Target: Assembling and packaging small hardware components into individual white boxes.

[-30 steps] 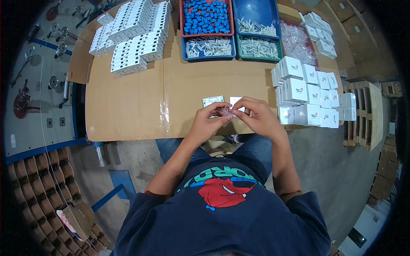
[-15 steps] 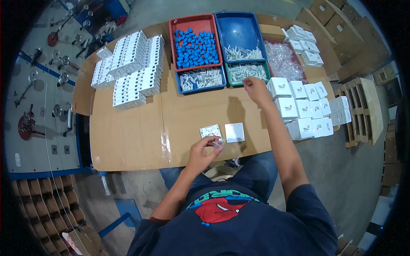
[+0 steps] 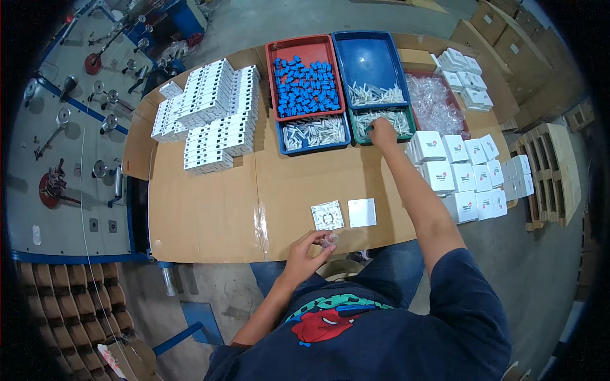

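Observation:
My left hand [image 3: 304,258] is near the table's front edge, its thumb and fingers closed on a small clear plastic bag [image 3: 329,240]. Just beyond it lies a square white box base [image 3: 327,216] with moulded details inside. A plain white square cover plate [image 3: 362,213] lies flat to its right. My right hand [image 3: 383,134] reaches out to the front of a green tray [image 3: 410,117] of small pale plugs [image 3: 387,119]. Its fingers are curled together over the tray's near edge, and whatever they pinch is hidden.
Around the green tray stand a red tray [image 3: 276,76] of blue clips, a blue tray [image 3: 365,54] of white plugs and another blue tray [image 3: 291,150] of plugs. White boxes are stacked left [image 3: 210,146] and right [image 3: 438,176]. Clear bags [image 3: 435,105] fill a reddish tray.
The whole view has shifted, so the table sits lower and further right. My left hand has drawn back toward me, uncovering the white base. My right hand has come closer over the green tray.

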A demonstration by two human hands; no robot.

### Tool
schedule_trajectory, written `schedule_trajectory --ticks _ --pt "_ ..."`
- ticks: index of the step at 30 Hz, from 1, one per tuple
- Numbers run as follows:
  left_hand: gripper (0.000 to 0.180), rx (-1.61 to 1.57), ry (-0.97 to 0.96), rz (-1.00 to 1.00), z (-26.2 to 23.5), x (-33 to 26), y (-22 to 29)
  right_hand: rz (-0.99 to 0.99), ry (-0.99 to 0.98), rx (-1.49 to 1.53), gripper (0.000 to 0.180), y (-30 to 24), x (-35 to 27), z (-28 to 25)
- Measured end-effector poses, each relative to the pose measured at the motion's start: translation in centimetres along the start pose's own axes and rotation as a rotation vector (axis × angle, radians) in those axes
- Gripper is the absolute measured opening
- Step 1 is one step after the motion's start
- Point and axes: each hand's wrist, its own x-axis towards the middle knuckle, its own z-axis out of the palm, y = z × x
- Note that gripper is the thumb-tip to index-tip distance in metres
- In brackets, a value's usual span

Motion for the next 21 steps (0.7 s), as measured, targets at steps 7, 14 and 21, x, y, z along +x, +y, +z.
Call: schedule_trajectory --ticks 7,14,21 --pt "0.035 -0.002 -0.031 0.034 0.9 0.5 0.0 -0.085 -0.059 0.015 0.016 -0.8 -0.4 -0.7" --pt "0.034 -0.022 -0.049 0.022 0.8 0.3 0.1 -0.101 0.126 0.022 0.011 3.5 1.6 1.4" --pt "0.032 0.003 -0.039 0.012 0.6 0.5 0.1 -0.056 0.17 0.092 0.018 2.8 0.4 0.3"
